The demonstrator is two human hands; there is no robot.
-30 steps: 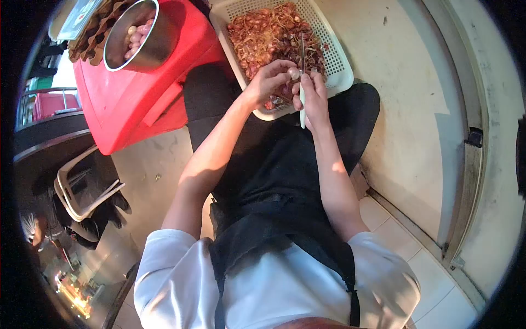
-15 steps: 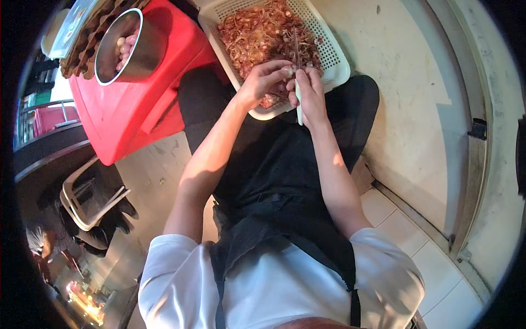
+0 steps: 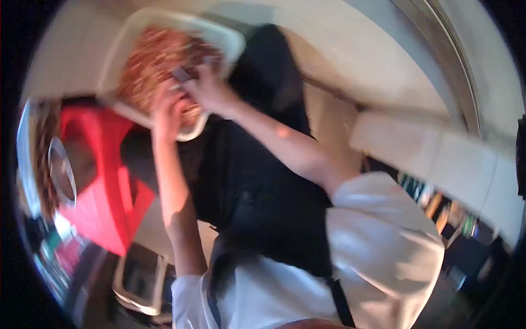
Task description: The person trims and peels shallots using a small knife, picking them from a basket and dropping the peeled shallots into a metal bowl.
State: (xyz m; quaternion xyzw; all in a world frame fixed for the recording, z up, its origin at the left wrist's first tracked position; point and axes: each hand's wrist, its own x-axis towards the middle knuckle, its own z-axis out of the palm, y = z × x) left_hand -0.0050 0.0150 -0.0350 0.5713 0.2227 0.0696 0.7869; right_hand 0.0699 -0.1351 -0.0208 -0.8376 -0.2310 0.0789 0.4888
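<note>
Motion blurs the view. My left hand (image 3: 167, 107) is over the near part of a white perforated basket (image 3: 219, 34), its fingers curled in; whatever they hold is too smeared to make out. Close beside it, my right hand (image 3: 211, 90) is closed on a knife, whose short dark blade (image 3: 182, 73) shows between the two hands; the handle is hidden. Beneath both hands lies a heap of reddish-brown shallots and peelings (image 3: 156, 60) in the basket.
To the left, a metal bowl (image 3: 63, 172) stands on a red surface (image 3: 101, 203), beside brown egg trays (image 3: 46, 156). A pale-framed chair (image 3: 159, 285) is at the lower left. Shelves with blurred items (image 3: 433, 205) show at the lower right. My legs are under the basket.
The whole view has swung round, so basket, hands and bowl now appear farther left and more tilted. Both hands are still close together over the basket. Shelves have come into view at the right.
</note>
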